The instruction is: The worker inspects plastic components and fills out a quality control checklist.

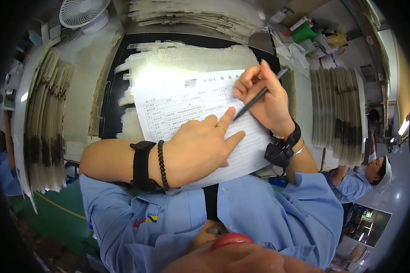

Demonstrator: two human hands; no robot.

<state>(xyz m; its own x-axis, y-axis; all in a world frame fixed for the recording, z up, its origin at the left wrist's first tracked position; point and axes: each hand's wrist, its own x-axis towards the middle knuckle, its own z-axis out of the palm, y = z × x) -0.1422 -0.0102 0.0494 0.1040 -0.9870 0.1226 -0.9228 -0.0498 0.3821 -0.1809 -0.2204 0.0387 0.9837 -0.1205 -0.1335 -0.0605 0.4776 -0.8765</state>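
Observation:
A white printed form with a ruled table (255,141) lies in front of me, tilted slightly, on top of clear plastic sheets (214,57). Across its middle rests my left hand (202,143), palm down with its fingers spread on the paper, holding nothing. Between the fingers of my right hand (271,100) is a dark pen (258,97), over the form's right side. The pen's lower end points at the paper close to my left index finger; whether it touches the sheet I cannot tell.
Tall stacks of thin translucent sheets stand at left (45,118) and right (334,113), with another stack (196,18) at the back. A white fan (84,13) sits far left. A green container (304,32) stands among clutter back right. A person (359,177) works at right.

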